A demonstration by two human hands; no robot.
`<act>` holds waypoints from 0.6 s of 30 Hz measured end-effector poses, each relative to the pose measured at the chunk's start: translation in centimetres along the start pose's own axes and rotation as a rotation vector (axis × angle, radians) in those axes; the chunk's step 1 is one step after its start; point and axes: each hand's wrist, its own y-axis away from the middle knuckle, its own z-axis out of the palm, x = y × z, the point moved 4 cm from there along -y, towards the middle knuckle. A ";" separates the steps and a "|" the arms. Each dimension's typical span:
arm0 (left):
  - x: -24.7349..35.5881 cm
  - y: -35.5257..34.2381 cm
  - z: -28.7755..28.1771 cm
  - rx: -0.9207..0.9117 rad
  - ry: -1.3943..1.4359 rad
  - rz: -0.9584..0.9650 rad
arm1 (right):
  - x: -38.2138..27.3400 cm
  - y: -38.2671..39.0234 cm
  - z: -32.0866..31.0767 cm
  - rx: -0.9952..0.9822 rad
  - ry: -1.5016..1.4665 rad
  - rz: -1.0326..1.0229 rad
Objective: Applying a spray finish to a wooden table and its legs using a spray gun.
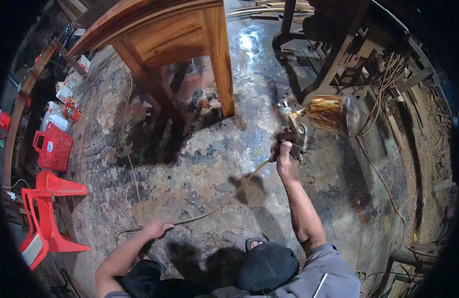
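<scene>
Spray gun (296,128) is, I judge, best kept steady with the pale hose (202,215) slack, as the left hand (155,229) curls around this hose, and farther the right hand (285,155) clamps the gun above the floor (180,198), between the near leg (221,74) of the wooden furniture (172,37) and the floor's right edge.

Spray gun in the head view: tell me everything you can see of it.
The spray gun has a metallic-looking body, slightly blurred, with pale fittings at the top. Its see-through cup, seemingly plastic, is streaked amber and brown and points toward the picture's right. The right hand grips the gun out ahead, above the blotchy floor. A thin yellowish hose runs from the grip back to the left hand. Nozzle aim and trigger position cannot be made out.
</scene>
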 end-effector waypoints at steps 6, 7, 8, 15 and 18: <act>-6.1 -1.2 -3.7 -0.009 -0.069 0.054 | 3.1 2.8 3.4 0.102 0.183 0.065; -6.6 -1.6 -4.8 0.027 -0.037 0.114 | 4.2 2.8 3.5 0.129 0.293 0.103; -6.9 -1.7 -5.9 0.080 0.002 0.197 | 5.5 2.9 3.7 0.150 0.406 0.151; -10.9 -3.5 -8.4 -0.153 -0.100 0.256 | 10.0 6.4 6.3 0.168 0.701 0.410; -12.9 -4.7 -8.7 -0.178 -0.076 0.361 | 9.4 8.2 7.8 0.206 0.821 0.556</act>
